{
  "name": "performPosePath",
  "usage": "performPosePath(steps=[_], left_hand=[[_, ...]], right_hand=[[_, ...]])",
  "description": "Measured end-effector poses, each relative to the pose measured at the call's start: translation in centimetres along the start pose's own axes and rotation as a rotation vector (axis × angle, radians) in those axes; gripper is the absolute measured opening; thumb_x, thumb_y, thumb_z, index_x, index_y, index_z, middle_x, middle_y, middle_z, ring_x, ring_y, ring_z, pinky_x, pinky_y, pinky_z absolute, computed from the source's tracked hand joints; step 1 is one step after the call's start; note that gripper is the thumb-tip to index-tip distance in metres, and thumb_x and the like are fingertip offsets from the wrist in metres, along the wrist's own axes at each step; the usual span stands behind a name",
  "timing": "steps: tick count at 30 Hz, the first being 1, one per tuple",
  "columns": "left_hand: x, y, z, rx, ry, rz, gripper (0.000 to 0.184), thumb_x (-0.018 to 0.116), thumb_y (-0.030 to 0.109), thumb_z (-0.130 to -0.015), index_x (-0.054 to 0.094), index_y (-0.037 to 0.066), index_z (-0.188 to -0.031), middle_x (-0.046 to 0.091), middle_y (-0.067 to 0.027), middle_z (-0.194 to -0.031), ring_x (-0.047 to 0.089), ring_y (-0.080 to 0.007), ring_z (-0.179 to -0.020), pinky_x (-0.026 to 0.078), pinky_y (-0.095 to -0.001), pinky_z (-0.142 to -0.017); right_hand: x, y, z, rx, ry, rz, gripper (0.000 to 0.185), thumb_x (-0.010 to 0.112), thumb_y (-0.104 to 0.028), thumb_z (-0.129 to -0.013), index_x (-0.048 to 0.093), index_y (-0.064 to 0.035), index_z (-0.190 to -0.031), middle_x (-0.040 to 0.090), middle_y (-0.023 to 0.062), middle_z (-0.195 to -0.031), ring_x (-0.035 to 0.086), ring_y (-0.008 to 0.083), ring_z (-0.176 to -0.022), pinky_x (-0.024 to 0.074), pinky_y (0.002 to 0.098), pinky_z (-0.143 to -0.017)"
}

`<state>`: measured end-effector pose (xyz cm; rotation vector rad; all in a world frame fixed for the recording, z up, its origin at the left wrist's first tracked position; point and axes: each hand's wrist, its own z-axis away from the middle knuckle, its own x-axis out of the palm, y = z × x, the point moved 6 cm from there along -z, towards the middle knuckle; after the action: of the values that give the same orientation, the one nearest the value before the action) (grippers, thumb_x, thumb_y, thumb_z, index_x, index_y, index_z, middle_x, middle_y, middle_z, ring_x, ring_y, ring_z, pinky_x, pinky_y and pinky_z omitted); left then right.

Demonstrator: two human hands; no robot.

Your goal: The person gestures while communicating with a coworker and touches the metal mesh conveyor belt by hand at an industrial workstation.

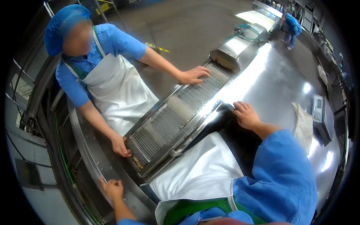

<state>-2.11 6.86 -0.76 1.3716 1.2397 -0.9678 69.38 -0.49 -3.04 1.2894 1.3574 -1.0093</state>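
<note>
My left hand [113, 189] rests on the curved metal rail [88, 150] at the lower left, fingers apart and holding nothing. Over the edge of the steel table [277, 90] lies my right hand [245, 115], its fingers loosely spread with nothing in them. Between the co-worker and me runs a wire mesh conveyor belt [161, 123] in a metal frame. One co-worker's hand [194, 75] lies flat on the upper mesh. The other co-worker's hand [120, 145] touches the frame near the belt's lower end, where some crumbs [138, 163] show.
A co-worker [116, 75] in a white apron stands across the belt. The belt meets a steel hood [240, 48]. A digital scale [320, 114] and a pale cloth [302, 127] are on the table at right. Another person [292, 30] bends over far back.
</note>
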Motion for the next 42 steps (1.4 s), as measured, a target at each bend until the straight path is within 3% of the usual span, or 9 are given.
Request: performPosePath(steps=[12,25,27,35,37,38,39,40,42], left_hand=[[-0.5,0.8,-0.1,-0.031,-0.028,-0.057,0.011,0.075,0.012,-0.071,0.074,0.001,-0.072,0.073,-0.0115,-0.094,0.030,-0.0394,-0.145,0.032,-0.0476,-0.114],[-0.4,0.4,0.0,-0.093,-0.023,0.024,0.009,0.076,0.007,-0.068,0.070,0.002,-0.064,0.072,-0.0116,-0.093,0.031,-0.0400,-0.144,0.031,-0.0493,-0.115],[-0.6,0.5,0.1,-0.043,0.007,0.028,0.010,0.076,0.006,-0.068,0.068,0.002,-0.063,0.072,-0.0123,-0.092,0.033,-0.0410,-0.143,0.031,-0.0502,-0.114],[-0.9,0.8,0.2,0.080,0.068,-0.033,0.009,0.076,0.005,-0.066,0.068,0.002,-0.065,0.071,-0.0149,-0.087,0.035,-0.0426,-0.142,0.032,-0.0509,-0.113],[-1.2,1.3,0.1,0.005,0.081,0.010,0.011,0.077,0.009,-0.066,0.068,0.003,-0.064,0.071,-0.0150,-0.087,0.036,-0.0424,-0.141,0.032,-0.0516,-0.112],[-1.4,2.0,0.1,0.014,0.078,0.017,0.011,0.077,0.009,-0.066,0.068,0.003,-0.064,0.071,-0.0150,-0.087,0.036,-0.0424,-0.141,0.032,-0.0516,-0.112],[-3.1,4.2,0.3,-0.087,-0.057,-0.080,0.010,0.076,0.010,-0.073,0.071,0.002,-0.071,0.072,-0.0136,-0.095,0.034,-0.0374,-0.143,0.032,-0.0482,-0.115],[-4.0,5.3,0.3,-0.188,-0.192,-0.177,0.012,0.075,0.012,-0.080,0.073,0.001,-0.078,0.073,-0.0123,-0.103,0.033,-0.0325,-0.145,0.032,-0.0448,-0.117],[-4.3,6.1,0.0,-0.187,-0.264,-0.281,0.014,0.075,0.016,-0.081,0.075,0.002,-0.085,0.073,-0.0093,-0.107,0.033,-0.0318,-0.145,0.029,-0.0467,-0.118]], right_hand=[[-0.8,-0.3,-0.2,0.022,0.009,-0.014,0.040,0.066,-0.009,-0.074,0.062,-0.0100,-0.114,0.052,0.0112,-0.132,0.045,0.0331,-0.131,0.0401,0.0451,-0.109],[0.1,0.3,0.0,0.021,0.008,-0.012,0.041,0.066,-0.009,-0.075,0.062,-0.0110,-0.116,0.052,0.0110,-0.133,0.044,0.0327,-0.131,0.0380,0.0457,-0.110],[1.2,0.5,0.0,0.034,-0.202,0.092,0.055,0.069,-0.022,-0.084,0.052,-0.0101,-0.135,0.030,0.0131,-0.159,0.039,0.0293,-0.141,0.0409,0.0454,-0.105],[1.1,0.6,-0.1,0.042,-0.203,0.051,0.052,0.069,-0.018,-0.083,0.055,-0.0076,-0.132,0.029,0.0131,-0.159,0.034,0.0297,-0.144,0.0447,0.0433,-0.105],[1.1,0.6,0.1,0.047,-0.210,0.043,0.050,0.069,-0.017,-0.084,0.056,-0.0069,-0.131,0.028,0.0130,-0.159,0.033,0.0299,-0.145,0.0459,0.0433,-0.104],[0.7,0.4,0.1,0.027,-0.111,0.009,0.045,0.068,-0.015,-0.080,0.059,-0.0094,-0.123,0.040,0.0119,-0.145,0.039,0.0309,-0.137,0.0412,0.0439,-0.107],[0.2,0.2,0.1,0.005,-0.013,-0.024,0.041,0.068,-0.012,-0.076,0.062,-0.0120,-0.116,0.052,0.0109,-0.131,0.045,0.0318,-0.130,0.0366,0.0446,-0.111],[0.1,0.2,0.1,0.011,-0.015,-0.014,0.041,0.068,-0.012,-0.076,0.062,-0.0120,-0.116,0.052,0.0109,-0.131,0.045,0.0318,-0.130,0.0366,0.0446,-0.111],[0.1,0.1,0.0,0.004,-0.025,-0.001,0.041,0.068,-0.013,-0.076,0.062,-0.0126,-0.117,0.051,0.0107,-0.132,0.044,0.0317,-0.131,0.0367,0.0448,-0.111]])
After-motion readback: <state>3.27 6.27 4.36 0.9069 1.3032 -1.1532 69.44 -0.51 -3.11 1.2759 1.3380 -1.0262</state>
